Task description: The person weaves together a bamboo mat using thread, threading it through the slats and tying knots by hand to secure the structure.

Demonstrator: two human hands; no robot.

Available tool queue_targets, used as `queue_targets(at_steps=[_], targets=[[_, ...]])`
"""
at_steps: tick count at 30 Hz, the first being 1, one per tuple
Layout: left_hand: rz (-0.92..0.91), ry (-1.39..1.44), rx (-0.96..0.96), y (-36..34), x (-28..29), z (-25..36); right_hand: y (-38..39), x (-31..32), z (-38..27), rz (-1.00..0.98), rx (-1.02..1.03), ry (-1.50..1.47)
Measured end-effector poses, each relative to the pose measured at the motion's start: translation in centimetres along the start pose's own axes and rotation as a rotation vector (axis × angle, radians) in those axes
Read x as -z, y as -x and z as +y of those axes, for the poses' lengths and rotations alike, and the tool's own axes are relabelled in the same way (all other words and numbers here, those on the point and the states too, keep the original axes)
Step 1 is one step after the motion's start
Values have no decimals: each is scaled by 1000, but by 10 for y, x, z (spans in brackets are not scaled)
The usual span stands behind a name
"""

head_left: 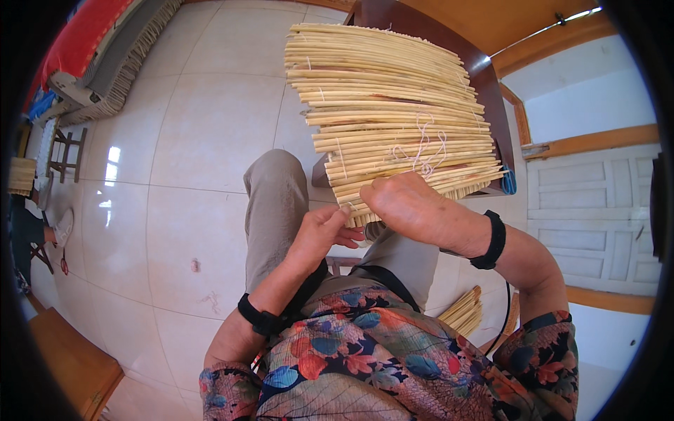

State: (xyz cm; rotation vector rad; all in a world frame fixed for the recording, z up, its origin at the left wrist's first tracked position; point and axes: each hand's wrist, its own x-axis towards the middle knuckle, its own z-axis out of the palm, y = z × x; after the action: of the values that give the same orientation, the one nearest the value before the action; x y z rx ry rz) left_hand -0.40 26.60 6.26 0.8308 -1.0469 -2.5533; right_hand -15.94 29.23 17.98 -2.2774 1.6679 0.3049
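A mat of pale straw-coloured reed stalks (pixel 393 91), laid side by side and tied with thin string, spreads in front of me over a dark wooden table (pixel 502 130). My left hand (pixel 326 235) grips the mat's near left corner, thumb on top and other fingers below the edge. Curled over the mat's near edge, my right hand (pixel 407 207) is closed with its fingertips turned away from view, so what they pinch is hidden. A loose tangle of pale string (pixel 423 149) lies on the stalks just beyond my right hand.
A bundle of loose stalks (pixel 463 311) lies on the tiled floor (pixel 203 245) at my right. Blue cord (pixel 509 181) hangs at the table's right corner. At far left are a small stool (pixel 67 154), another person's shoe (pixel 64 228) and a red-covered seat (pixel 84 38).
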Motion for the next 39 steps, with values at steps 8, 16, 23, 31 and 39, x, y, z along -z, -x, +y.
queue_targets(at_steps=[8,16,23,31,39], targets=[[12,-19,-35,-2,0,-3,-5,-4,2,-67,13,-21],[25,-16,-47,-1,-1,-3,-6,-4,3,-40,41,17],[21,13,-51,-2,0,-3,-6,-8,5,-15,47,15],[17,26,-55,-2,0,-4,-7,-8,7,-2,69,17],[15,47,-59,-4,1,-6,-11,-16,10,74,99,15]])
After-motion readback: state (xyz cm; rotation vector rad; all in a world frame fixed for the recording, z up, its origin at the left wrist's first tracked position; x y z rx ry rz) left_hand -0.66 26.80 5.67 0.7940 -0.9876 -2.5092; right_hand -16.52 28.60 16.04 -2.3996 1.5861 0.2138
